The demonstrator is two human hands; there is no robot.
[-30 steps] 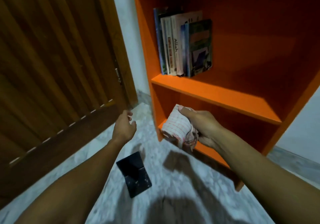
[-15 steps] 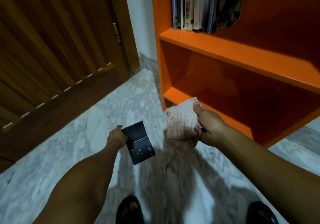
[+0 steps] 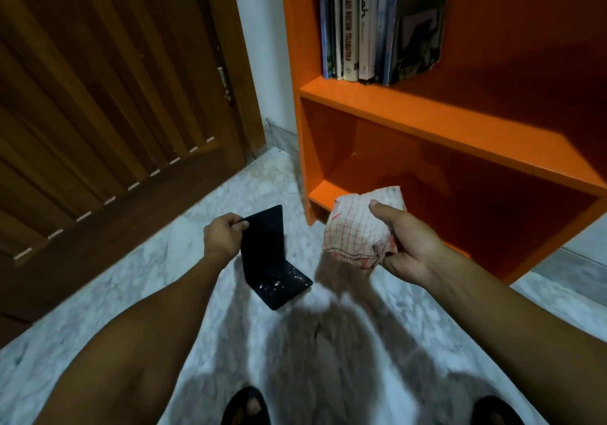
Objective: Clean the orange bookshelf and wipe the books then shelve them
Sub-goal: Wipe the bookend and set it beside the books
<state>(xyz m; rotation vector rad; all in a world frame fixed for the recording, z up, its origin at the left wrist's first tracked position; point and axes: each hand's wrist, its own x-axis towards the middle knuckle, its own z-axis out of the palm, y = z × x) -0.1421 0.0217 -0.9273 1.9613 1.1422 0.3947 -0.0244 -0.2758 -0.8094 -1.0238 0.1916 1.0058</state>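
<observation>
The orange bookshelf (image 3: 427, 119) stands at the right. Several books (image 3: 368, 24) stand upright at the left end of its upper shelf. Its bottom compartment holds nothing visible. My left hand (image 3: 223, 236) pinches the top edge of a black L-shaped bookend (image 3: 272, 260), whose dusty base lies on the marble floor left of the shelf. My right hand (image 3: 404, 247) grips a bunched white cloth with red checks (image 3: 354, 227) just in front of the bottom shelf's left corner.
A brown wooden door (image 3: 108, 112) fills the left side, with a strip of white wall between it and the shelf. The marble floor (image 3: 164, 260) spreads below. Both my feet in dark sandals (image 3: 246, 408) show at the bottom edge.
My view has dropped from the upper shelf toward the floor. My left hand went down to the black bookend and took hold of its top edge. The right hand kept hold of the cloth.
</observation>
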